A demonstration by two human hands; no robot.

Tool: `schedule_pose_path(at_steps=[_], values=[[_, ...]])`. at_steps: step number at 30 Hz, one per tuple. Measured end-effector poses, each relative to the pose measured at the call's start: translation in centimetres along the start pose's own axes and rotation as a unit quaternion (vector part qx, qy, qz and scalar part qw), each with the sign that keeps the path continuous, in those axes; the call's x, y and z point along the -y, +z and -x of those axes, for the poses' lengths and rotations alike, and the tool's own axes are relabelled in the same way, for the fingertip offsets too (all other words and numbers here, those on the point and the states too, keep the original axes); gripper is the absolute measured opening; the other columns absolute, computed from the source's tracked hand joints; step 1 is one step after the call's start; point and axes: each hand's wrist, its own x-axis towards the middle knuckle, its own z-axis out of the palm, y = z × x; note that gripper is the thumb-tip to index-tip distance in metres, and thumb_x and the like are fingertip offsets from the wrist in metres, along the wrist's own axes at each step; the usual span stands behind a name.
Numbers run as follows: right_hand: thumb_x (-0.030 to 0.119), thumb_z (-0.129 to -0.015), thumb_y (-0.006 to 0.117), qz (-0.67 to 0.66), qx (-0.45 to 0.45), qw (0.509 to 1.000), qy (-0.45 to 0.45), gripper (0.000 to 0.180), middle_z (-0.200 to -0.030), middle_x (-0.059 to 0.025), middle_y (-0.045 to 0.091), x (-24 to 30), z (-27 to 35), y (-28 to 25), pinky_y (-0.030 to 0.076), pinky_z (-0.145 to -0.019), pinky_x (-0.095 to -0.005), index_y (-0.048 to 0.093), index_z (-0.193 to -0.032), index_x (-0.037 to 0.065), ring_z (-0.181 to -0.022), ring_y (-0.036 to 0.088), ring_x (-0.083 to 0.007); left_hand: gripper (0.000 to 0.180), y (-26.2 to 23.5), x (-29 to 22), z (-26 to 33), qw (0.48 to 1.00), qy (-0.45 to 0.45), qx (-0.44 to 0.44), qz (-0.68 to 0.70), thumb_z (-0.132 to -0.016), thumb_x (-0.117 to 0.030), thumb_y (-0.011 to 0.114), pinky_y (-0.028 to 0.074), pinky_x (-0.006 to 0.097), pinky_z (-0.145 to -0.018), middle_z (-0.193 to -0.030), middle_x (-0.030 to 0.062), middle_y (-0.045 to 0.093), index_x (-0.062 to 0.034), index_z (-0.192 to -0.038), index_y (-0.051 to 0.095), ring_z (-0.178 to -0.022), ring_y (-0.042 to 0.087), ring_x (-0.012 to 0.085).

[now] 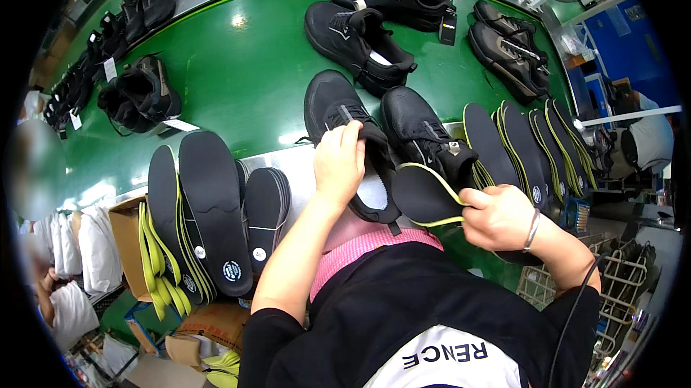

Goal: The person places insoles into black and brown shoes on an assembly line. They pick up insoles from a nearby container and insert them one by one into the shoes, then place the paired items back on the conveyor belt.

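Observation:
My left hand (340, 163) is closed on the tongue of a black lace-up shoe (332, 93), whose toe points away from me. The shoe's collar is spread, and its pale inner sole shows. In my right hand (500, 219) a black insole with a lime-green edge (425, 194) is gripped by one end, its free end bent and close beside the shoe's heel opening. Right of that shoe stands a second black shoe (414, 118), partly hidden behind the insole.
Stacks of black insoles (216, 208) lie left along the near edge, and more insoles (497, 143) stand at right. Beyond, on the green table (237, 64), are another black shoe (353, 39), a brown pair (507, 50) and a dark pair (140, 93). A cardboard box (126, 244) sits lower left.

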Motion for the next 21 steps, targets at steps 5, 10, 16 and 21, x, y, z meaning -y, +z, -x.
schedule_pose_path(at_steps=[5, 10, 16, 21], values=[[0.018, -0.066, 0.053, 0.102, 0.047, 0.994, 0.006, 0.014, -0.076, -0.0103, 0.049, 2.3, -4.7, 3.7, 0.043, -0.049, -0.0324, 0.058, -0.065, 0.005, -0.055, 0.051, -0.0187, 0.019, -0.3, -0.6, -1.2, 0.998, -0.027, 0.046, -0.031, -0.076, -0.014, 0.055, 0.044, 0.037, -0.066, -0.078, 0.0120, 0.059, -0.0061, -0.094, 0.055, -0.074, 0.056, 0.0290], [0.014, -0.073, 0.049, 0.049, 0.021, 0.979, 0.197, 0.019, -0.086, -0.0183, 0.055, 1.5, -11.8, 9.7, 0.048, -0.061, -0.0369, 0.058, -0.079, -0.003, -0.070, 0.060, -0.0285, 0.018, 0.7, -1.0, -1.1, 0.997, -0.065, 0.034, 0.032, -0.078, -0.018, 0.054, 0.045, 0.039, -0.064, -0.075, 0.0148, 0.059, -0.0049, -0.090, 0.056, -0.070, 0.058, 0.0317], [0.030, -0.076, 0.052, -0.009, -0.098, 0.968, 0.230, 0.029, -0.105, -0.0205, 0.049, 2.4, -12.8, 11.7, 0.042, -0.076, -0.0416, 0.058, -0.083, 0.003, -0.091, 0.053, -0.0300, 0.014, 1.0, 0.7, -0.5, 0.997, -0.077, 0.013, 0.013, -0.077, -0.018, 0.052, 0.047, 0.042, -0.057, -0.067, 0.0150, 0.059, -0.0062, -0.084, 0.054, -0.062, 0.058, 0.0318], [0.051, -0.064, 0.060, 0.019, 0.042, 0.965, 0.260, 0.060, -0.114, -0.0240, 0.040, 5.0, -8.4, 7.0, 0.041, -0.077, -0.0447, 0.050, -0.095, 0.000, -0.098, 0.049, -0.0311, 0.013, 1.0, 0.4, -0.4, 0.995, -0.093, 0.020, 0.037, -0.077, -0.017, 0.053, 0.046, 0.043, -0.054, -0.064, 0.0154, 0.057, -0.0059, -0.083, 0.053, -0.058, 0.057, 0.0328]])
